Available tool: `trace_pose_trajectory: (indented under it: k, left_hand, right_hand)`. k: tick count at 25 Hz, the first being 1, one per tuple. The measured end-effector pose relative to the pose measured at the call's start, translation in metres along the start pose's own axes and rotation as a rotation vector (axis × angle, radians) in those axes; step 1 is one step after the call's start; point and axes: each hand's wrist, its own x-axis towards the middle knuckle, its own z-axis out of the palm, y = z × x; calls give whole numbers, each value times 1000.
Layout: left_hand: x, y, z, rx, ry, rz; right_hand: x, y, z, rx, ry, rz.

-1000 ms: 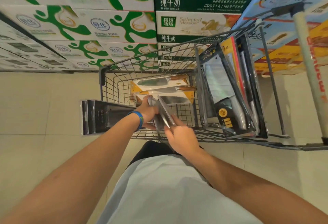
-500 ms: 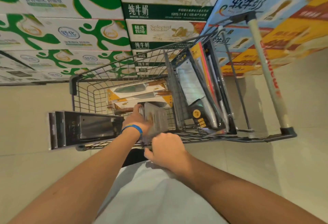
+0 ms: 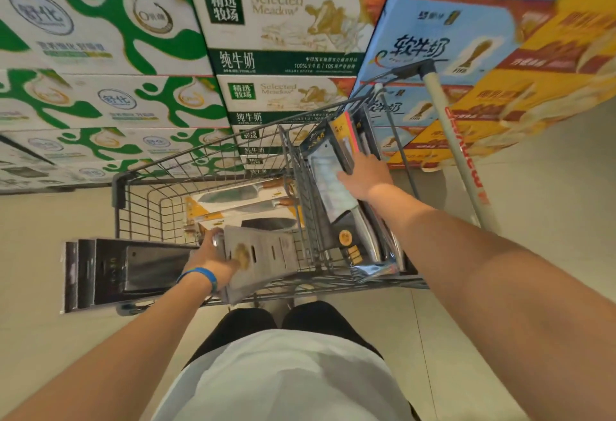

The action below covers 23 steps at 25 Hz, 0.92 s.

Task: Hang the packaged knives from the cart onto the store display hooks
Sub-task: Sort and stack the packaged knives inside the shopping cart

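Over the cart (image 3: pixel 140 187), I've got the left hand (image 3: pixel 213 257) with fingers curled round a grey knife pack (image 3: pixel 263 254) at the near rim. Meanwhile the right hand (image 3: pixel 365 174) sits on the upright knife packs (image 3: pixel 328 187) further in, can't tell if those fingers pinch.

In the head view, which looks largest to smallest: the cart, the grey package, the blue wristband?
Largest: cart.
Then: grey package, held by the left hand.
Smallest: blue wristband.
The differences are plain.
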Motion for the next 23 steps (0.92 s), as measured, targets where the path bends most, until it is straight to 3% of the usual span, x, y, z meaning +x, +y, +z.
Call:
trace_pose_trajectory:
  k: [6,11,15,23]
  left_hand:
    - [1,-14,3,-122,61,-40]
    - [2,-10,6,-43,60,-27]
    - [1,-8,6,-13,59,-21]
    - [-2,-1,5,9,71,-22]
  right_hand:
    - [26,-4,31,25,221,-26]
    - [30,8,30,-206,361,-116]
    - [33,6,29,-244,310,-137]
    - [26,-5,25,-27,330,-109]
